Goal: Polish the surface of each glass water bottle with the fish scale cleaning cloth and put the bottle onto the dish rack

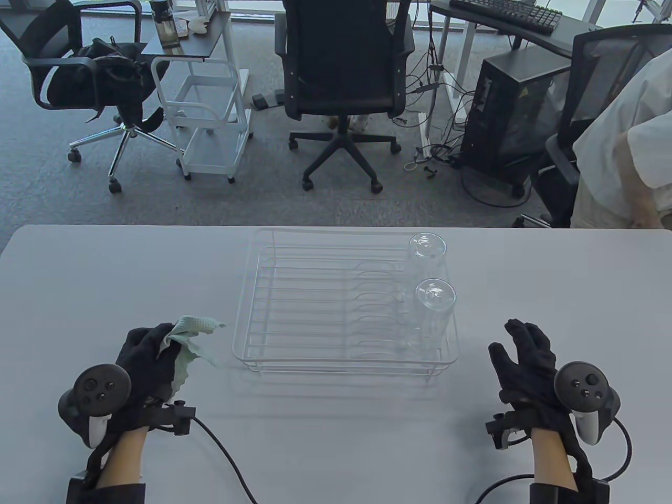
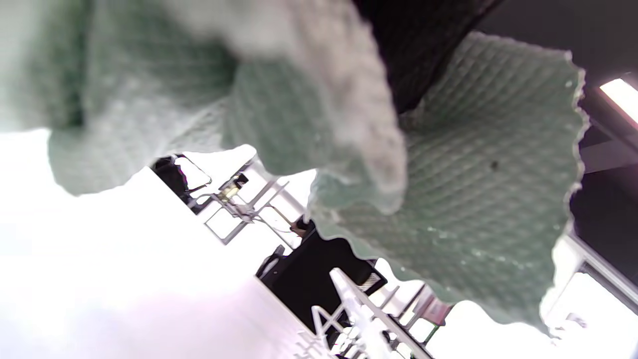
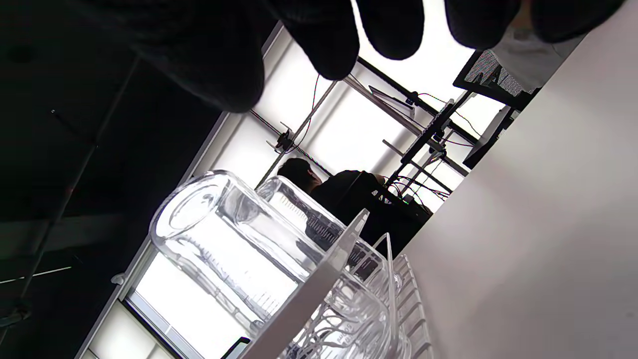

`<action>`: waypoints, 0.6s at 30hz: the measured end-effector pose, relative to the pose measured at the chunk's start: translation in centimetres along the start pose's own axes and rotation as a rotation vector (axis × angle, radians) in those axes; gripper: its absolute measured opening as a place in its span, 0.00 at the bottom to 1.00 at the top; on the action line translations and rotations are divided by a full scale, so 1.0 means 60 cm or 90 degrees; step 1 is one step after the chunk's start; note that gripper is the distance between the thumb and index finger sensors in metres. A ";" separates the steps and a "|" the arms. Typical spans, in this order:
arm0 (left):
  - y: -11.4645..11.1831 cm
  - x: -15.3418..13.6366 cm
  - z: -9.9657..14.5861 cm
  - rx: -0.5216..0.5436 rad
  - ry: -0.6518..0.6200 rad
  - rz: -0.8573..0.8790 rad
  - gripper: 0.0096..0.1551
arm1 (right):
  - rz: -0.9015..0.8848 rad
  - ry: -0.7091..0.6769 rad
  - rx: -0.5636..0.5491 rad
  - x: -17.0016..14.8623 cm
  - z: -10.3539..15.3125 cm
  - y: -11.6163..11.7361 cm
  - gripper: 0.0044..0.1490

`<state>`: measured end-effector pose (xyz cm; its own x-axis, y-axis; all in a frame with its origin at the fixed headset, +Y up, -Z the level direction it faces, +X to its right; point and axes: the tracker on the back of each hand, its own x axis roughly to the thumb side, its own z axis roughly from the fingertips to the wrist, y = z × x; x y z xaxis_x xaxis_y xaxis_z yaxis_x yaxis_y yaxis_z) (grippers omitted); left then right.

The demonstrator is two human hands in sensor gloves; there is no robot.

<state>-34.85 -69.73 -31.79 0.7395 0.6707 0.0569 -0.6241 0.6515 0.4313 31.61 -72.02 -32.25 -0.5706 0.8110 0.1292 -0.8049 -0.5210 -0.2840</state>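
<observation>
Two clear glass bottles stand upside down at the right end of the white wire dish rack (image 1: 252,315): the near bottle (image 1: 433,315) and the far bottle (image 1: 426,254). The right wrist view has the near bottle (image 3: 224,244) close up behind the rack's rim (image 3: 319,284). My left hand (image 1: 149,357) grips the pale green fish scale cloth (image 1: 191,341) just left of the rack. That cloth (image 2: 448,199) fills the left wrist view. My right hand (image 1: 525,357) hovers right of the rack with fingers spread, holding nothing.
The grey table (image 1: 336,446) carries only the rack. Beyond its far edge stand office chairs (image 1: 344,79), a white cart (image 1: 210,115) and a computer tower (image 1: 514,121). A person in light clothes (image 1: 630,157) sits at the far right.
</observation>
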 end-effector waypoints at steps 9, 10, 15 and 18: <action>-0.038 -0.017 -0.005 -0.060 0.057 -0.083 0.33 | 0.045 0.001 0.045 0.001 -0.001 0.015 0.44; -0.040 -0.016 -0.005 -0.062 0.051 -0.087 0.37 | 0.053 -0.003 0.052 0.002 0.000 0.017 0.44; -0.037 -0.015 0.002 -0.093 0.041 -0.108 0.44 | 0.100 -0.020 0.080 0.008 0.003 0.026 0.45; -0.031 -0.014 0.004 -0.104 0.040 -0.115 0.45 | 0.108 -0.021 0.088 0.008 0.003 0.028 0.45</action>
<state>-34.27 -71.60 -32.38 0.8288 0.5557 -0.0657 -0.5198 0.8080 0.2774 29.95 -72.58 -32.50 -0.7033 0.7003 0.1225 -0.7100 -0.6830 -0.1716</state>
